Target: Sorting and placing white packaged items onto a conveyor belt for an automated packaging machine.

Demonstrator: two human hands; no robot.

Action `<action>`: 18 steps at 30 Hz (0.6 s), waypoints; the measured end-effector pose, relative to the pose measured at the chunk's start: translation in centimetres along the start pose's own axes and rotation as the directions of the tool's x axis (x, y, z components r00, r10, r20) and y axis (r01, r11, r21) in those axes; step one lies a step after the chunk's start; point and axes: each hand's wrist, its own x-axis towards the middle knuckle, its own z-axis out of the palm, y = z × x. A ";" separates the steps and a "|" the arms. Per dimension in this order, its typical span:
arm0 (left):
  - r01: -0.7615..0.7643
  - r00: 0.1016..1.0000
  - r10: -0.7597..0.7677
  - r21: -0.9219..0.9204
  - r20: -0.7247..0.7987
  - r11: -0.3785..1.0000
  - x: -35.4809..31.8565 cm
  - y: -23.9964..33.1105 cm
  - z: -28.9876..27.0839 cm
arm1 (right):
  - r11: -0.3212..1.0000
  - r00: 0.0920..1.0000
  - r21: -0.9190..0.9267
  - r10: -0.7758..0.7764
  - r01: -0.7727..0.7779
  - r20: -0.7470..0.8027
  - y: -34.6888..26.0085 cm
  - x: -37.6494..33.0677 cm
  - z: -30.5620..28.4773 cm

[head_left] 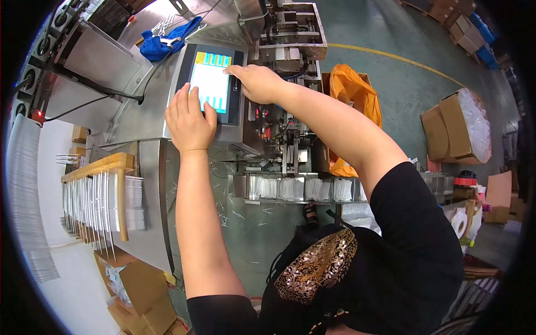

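Observation:
A touchscreen panel (212, 84) with a lit white, yellow and blue display is set in a metal machine housing at the upper left of centre. My left hand (191, 120) rests flat at the panel's lower left edge, fingers spread and the thumb over the screen's lower part. From the right, my right hand (258, 84) reaches across the panel's dark frame. One of its fingers points onto the upper right of the display; the other fingers are partly bent and partly hidden. Neither hand holds anything.
Blue cloth (162, 46) lies on the housing behind the panel. A metal channel (304, 190) holds bundles of thin white pieces. White strips hang on a wooden rack (92, 167) at left. An orange bag (357, 92) and a cardboard box (458, 125) stand right.

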 end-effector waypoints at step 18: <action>-0.013 1.000 0.013 0.004 -0.020 1.000 0.0 0.1 0.1 | 0.999 0.997 -0.036 -0.037 0.035 -0.072 0.6 0.0 0.7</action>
